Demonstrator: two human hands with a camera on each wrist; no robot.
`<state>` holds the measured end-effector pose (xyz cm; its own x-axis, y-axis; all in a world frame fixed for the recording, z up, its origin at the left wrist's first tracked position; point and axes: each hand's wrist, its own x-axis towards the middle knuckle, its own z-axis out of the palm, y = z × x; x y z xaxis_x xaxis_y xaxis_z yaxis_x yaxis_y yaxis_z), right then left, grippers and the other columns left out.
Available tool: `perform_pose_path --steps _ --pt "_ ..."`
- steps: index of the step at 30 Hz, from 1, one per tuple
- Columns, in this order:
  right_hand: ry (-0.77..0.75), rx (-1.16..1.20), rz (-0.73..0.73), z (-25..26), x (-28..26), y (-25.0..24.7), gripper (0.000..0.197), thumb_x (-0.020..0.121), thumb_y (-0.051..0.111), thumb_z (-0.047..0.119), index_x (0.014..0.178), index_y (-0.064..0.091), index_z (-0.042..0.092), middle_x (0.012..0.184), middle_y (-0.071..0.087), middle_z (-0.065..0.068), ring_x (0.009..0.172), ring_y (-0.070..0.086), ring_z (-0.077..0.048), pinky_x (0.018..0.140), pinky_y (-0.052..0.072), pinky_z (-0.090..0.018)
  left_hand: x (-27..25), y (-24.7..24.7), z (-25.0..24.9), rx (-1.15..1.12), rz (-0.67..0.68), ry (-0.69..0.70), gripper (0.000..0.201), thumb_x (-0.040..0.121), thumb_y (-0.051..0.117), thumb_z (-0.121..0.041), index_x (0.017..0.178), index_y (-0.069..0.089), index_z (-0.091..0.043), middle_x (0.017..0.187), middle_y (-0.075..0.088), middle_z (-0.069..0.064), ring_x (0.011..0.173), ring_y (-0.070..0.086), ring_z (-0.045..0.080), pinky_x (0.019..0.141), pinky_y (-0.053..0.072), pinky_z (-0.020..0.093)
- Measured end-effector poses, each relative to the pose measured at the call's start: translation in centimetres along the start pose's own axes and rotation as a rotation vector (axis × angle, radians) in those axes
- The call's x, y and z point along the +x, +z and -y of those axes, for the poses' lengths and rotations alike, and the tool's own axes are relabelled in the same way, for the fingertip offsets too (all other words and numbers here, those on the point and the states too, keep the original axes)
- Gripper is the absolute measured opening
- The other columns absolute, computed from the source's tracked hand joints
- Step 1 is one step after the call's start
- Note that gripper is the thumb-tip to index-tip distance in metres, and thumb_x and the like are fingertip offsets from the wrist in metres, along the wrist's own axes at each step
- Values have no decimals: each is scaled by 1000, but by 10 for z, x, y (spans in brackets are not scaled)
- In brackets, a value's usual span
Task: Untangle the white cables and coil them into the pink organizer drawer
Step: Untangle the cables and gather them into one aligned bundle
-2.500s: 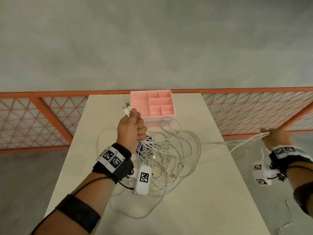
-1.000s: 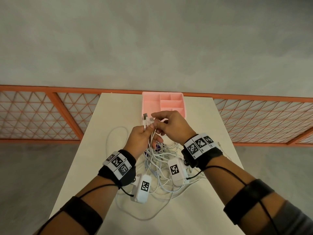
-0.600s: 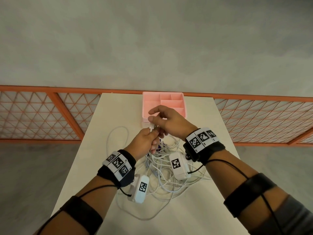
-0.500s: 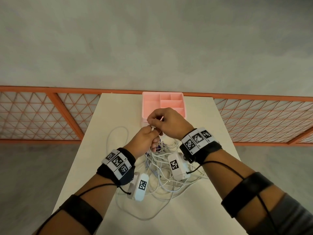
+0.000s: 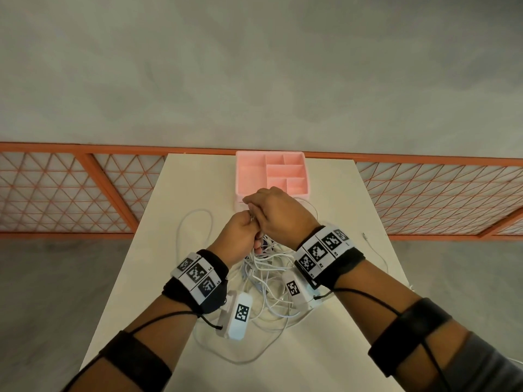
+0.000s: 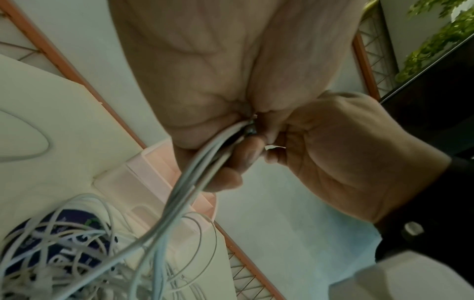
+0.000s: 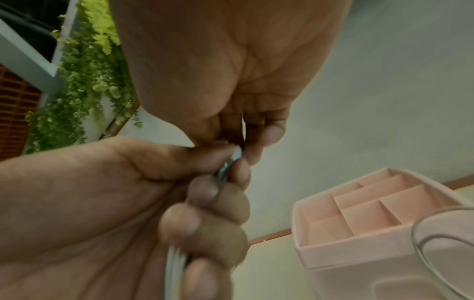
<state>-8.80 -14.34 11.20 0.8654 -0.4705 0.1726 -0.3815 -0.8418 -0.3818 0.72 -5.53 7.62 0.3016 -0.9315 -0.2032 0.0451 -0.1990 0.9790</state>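
Observation:
White cables lie in a tangled heap on the cream table, below my wrists. My left hand grips a bundle of cable ends in its fist; the strands run from it down to the heap. My right hand meets it from the right and pinches the connector tips that stick out of the left fist. The pink organizer drawer stands just beyond the hands, its compartments empty.
A dark blue object lies under the heap. One cable loop spreads to the left, and a loose cable end trails near the table's right edge. An orange lattice railing runs behind the table.
My right hand came in from far right, where it held a stretched cable, and joined the left hand. Over the last half second it has closed down over the cable tips.

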Motion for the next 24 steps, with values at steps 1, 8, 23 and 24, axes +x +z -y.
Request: perform_pose_path --steps 1,8,23,24 --pt "-6 30 6 -2 -2 -2 32 102 42 17 120 66 7 112 70 -11 104 60 -28 91 43 -35 -2 1 0 -11 2 -18 32 103 35 -2 72 41 -11 52 38 -5 46 37 12 49 41 31" --pt "287 915 154 -2 -27 14 70 92 66 37 150 30 24 136 57 -8 100 68 -16 84 55 -24 -4 3 -16 -542 -88 47 29 107 38 -23 86 53 -10 52 45 -5 44 43 9 45 41 24" --pt "795 -79 412 -175 -182 34 36 99 48 45 71 54 24 70 56 6 73 57 -17 56 35 -24 -5 -56 13 -678 -258 -105 37 107 35 -34 76 47 -18 52 28 -8 39 19 5 36 15 17" --pt "811 -106 414 -179 -188 31 35 100 47 44 72 55 23 72 58 5 77 60 -19 57 36 -26 -6 -51 16 -645 -233 -130 36 107 36 -33 77 47 -18 52 28 -8 39 20 5 35 16 16"
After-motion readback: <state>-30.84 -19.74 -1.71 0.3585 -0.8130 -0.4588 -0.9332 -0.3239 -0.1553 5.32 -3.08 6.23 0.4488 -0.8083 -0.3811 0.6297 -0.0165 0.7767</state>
